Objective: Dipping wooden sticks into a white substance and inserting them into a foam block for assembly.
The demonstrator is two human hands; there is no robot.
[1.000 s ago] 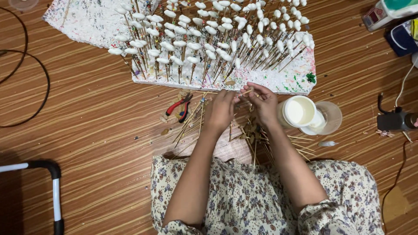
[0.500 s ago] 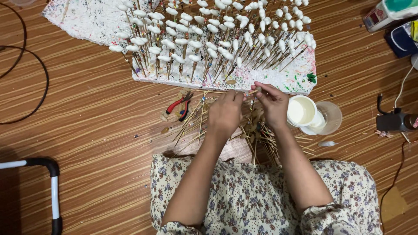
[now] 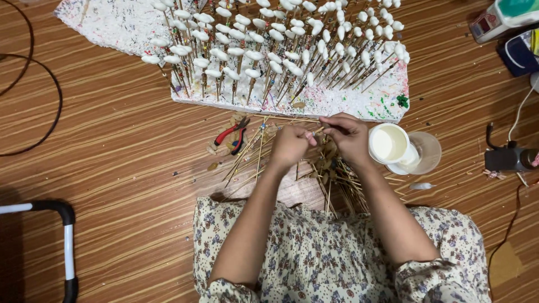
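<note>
Left hand [image 3: 289,147] and right hand [image 3: 347,134] meet, fingers pinched on a thin stick [image 3: 315,132] held just before the foam board [image 3: 348,101], above the loose stick pile [image 3: 331,174].

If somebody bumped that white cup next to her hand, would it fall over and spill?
Probably yes. The small white cup looks thin and light, so a nudge from the right hand might tip it. It seems filled with white liquid nearly to the rim, so it would likely spill onto the striped wooden floor.
</note>
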